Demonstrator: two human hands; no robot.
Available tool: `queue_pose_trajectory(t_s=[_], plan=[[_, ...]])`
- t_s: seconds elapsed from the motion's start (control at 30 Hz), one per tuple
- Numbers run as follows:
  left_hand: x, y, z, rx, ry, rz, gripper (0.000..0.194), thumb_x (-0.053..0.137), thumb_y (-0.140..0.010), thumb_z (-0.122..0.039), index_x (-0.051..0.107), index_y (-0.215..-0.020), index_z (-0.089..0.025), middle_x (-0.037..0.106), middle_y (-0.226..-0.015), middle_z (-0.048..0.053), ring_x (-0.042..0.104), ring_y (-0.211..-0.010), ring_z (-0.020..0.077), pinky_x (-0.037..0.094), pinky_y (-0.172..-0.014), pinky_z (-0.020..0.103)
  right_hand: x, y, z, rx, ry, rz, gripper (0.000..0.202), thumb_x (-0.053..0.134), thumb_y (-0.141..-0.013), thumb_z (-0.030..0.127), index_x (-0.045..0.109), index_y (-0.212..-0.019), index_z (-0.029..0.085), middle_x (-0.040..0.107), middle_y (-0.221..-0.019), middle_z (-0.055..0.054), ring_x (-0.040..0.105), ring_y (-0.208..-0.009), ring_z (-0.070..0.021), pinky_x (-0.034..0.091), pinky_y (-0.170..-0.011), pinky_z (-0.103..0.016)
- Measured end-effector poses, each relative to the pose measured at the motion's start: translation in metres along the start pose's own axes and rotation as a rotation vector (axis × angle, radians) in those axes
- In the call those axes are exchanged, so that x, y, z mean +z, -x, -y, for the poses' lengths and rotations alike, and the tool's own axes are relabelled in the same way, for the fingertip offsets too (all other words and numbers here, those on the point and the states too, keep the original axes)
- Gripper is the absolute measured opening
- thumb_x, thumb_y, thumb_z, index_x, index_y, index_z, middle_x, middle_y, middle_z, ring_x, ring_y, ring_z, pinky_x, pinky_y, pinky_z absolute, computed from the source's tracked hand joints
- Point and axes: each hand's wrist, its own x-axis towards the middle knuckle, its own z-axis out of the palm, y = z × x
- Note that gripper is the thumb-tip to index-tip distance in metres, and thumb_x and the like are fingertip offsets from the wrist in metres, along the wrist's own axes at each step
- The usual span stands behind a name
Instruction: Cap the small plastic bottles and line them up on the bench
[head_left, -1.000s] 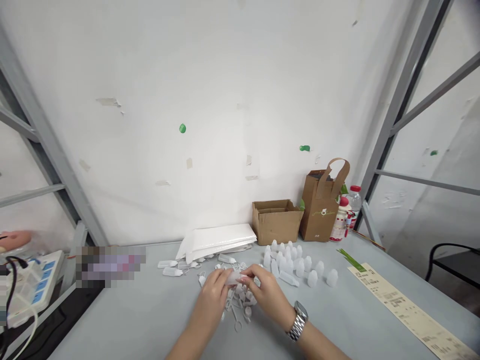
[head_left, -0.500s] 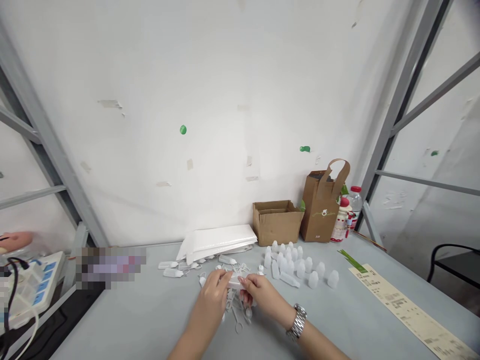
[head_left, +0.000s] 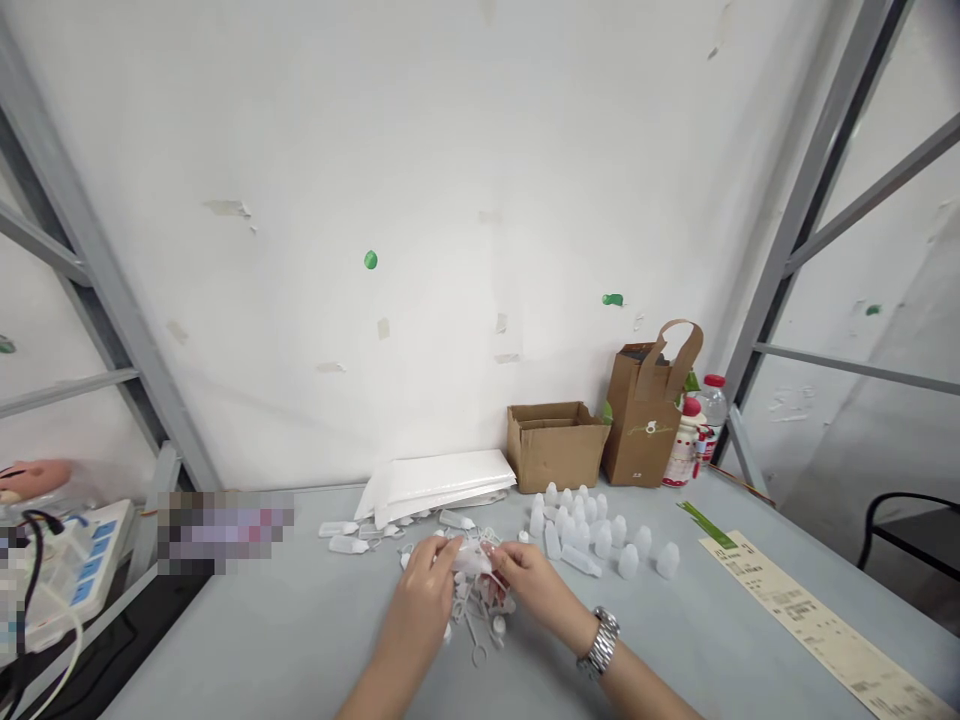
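My left hand is closed around one end of a small translucent plastic squeeze bottle. At its other end, the pinched fingers of my right hand meet the bottle; what exactly lies between those fingertips is hidden. Below both hands is a pile of small white caps with ring loops. To the right, a group of similar translucent bottles stands upright, with a few lying down. Several capped bottles lie to the left.
White plastic mailing bags lie at the back by the wall. Beside them are an open cardboard box, a brown paper bag and a red-capped bottle. A long printed paper strip lies on the right; a power strip is far left.
My right fingertips have shifted slightly up and right at the end of the bottle. The bottle now looks tilted rather than level. My left hand has stayed almost in place.
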Motion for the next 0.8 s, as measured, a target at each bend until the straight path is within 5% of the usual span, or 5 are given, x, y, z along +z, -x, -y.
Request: queue_pose_trajectory(t_s=[0.2,0.47,0.63,0.8], plan=[[0.0025,0.0020,0.0027,0.015,-0.022,0.010,0.043,0.034,-0.077,-0.004,0.057,-0.107,-0.022,0.060,-0.089,0.006,0.059,-0.085,0.0187,0.052,-0.072,0.032,-0.0006,-0.0018,-0.0021,0.072,-0.099,0.085,0.050,0.048,-0.069,0.065,0.043,-0.052,0.018,0.050,-0.048,0.003,0.047,-0.044,-0.0104,0.037,-0.049,-0.024],[0.0035,0.0024,0.0029,-0.030,-0.045,0.030,0.040,0.034,-0.077,-0.005,0.059,-0.104,-0.020,0.060,-0.087,0.007,0.059,-0.084,0.0193,0.052,-0.071,0.033,-0.0006,0.0054,0.0049,-0.046,0.108,-0.107,0.025,0.057,-0.073,0.041,0.050,-0.066,0.018,0.054,-0.059,0.002,0.049,-0.058,-0.0124,0.037,-0.056,-0.023],[0.0036,0.0029,0.0035,-0.024,-0.049,0.021,0.040,0.034,-0.078,-0.006,0.058,-0.106,-0.021,0.060,-0.091,0.006,0.059,-0.086,0.0190,0.051,-0.073,0.033,0.0008,0.0024,-0.0004,-0.024,0.112,-0.029,0.043,0.037,-0.083,0.049,0.046,-0.055,0.018,0.049,-0.051,0.002,0.048,-0.052,-0.0119,0.038,-0.055,-0.024],[0.0047,0.0030,0.0041,-0.047,-0.070,0.023,0.040,0.034,-0.078,-0.006,0.059,-0.105,-0.023,0.060,-0.089,0.005,0.059,-0.085,0.0185,0.051,-0.073,0.033,0.0014,0.0048,-0.0001,-0.041,0.092,-0.042,0.025,0.053,-0.077,0.039,0.049,-0.065,0.017,0.054,-0.057,0.002,0.051,-0.057,-0.0130,0.038,-0.057,-0.024]])
